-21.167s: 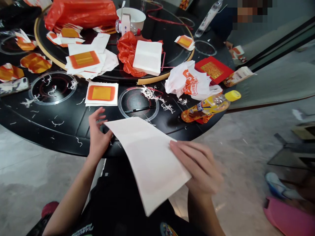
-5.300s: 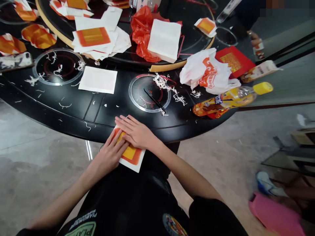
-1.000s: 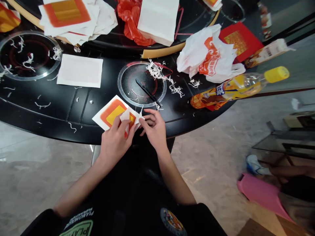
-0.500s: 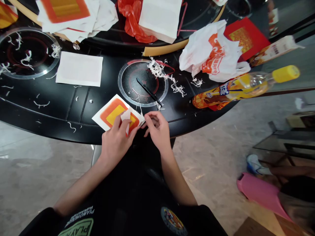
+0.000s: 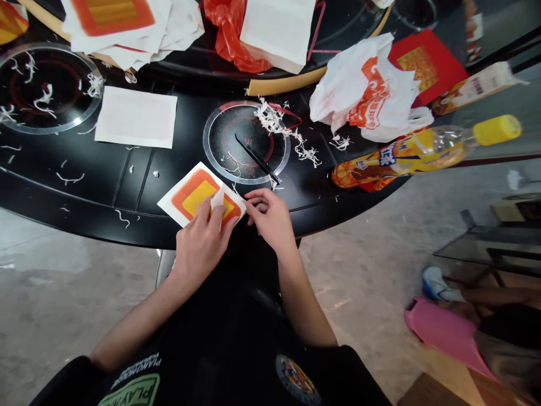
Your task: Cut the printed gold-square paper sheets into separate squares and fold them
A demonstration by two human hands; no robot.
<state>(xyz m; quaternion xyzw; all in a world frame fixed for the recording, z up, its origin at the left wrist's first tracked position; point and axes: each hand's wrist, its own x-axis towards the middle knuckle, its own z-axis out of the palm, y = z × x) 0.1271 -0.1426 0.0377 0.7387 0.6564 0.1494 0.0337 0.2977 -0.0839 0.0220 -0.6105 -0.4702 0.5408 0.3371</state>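
Note:
At the black table's near edge lies a white paper sheet (image 5: pixel 180 206) printed with an orange frame around a yellow middle. My left hand (image 5: pixel 200 242) is closed on its lower edge, and a small white paper flap (image 5: pixel 217 198) sticks up between the fingers. At the sheet's right corner, the thumb and fingertips of my right hand (image 5: pixel 270 217) pinch the paper edge. Just beyond the hands, a thin black pointed tool (image 5: pixel 256 158) lies across a round glass-like plate. White paper shreds (image 5: pixel 270 118) are heaped on that plate's far right side.
A blank white sheet (image 5: pixel 135 118) lies at left. Stacked printed papers (image 5: pixel 177 28), a red plastic bag (image 5: pixel 228 34) and a white block of paper (image 5: pixel 276 34) are farther back. At right are a white plastic bag (image 5: pixel 338 90) and a bottle (image 5: pixel 409 152) lying on its side.
My right fingertips have shifted slightly at the sheet's corner, and a loose white shred by them has moved. My left hand keeps its hold on the sheet.

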